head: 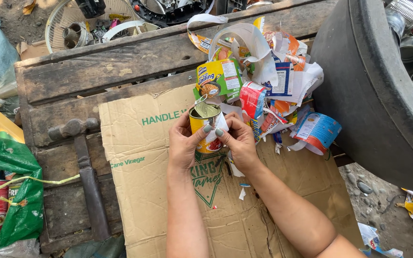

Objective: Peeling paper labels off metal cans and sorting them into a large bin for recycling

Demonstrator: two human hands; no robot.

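Seen from the head camera, a person's two bare hands work an opened tin can held just above a flattened cardboard sheet spread over a rough wooden counter. The left hand is wrapped around the can's yellow side, thumb across its front; the right hand pinches a white flap of the can's paper label between thumb and fingertips. Judging by the loosened flap, the label is partly peeled, and the step in hand looks like stripping it; finishing would call for a steady pull around the can while the left hand keeps it from turning. Both forearms reach up from the lower edge, wrists bent inward. Beyond the can lies a heap of torn labels; left of it, a hammer.
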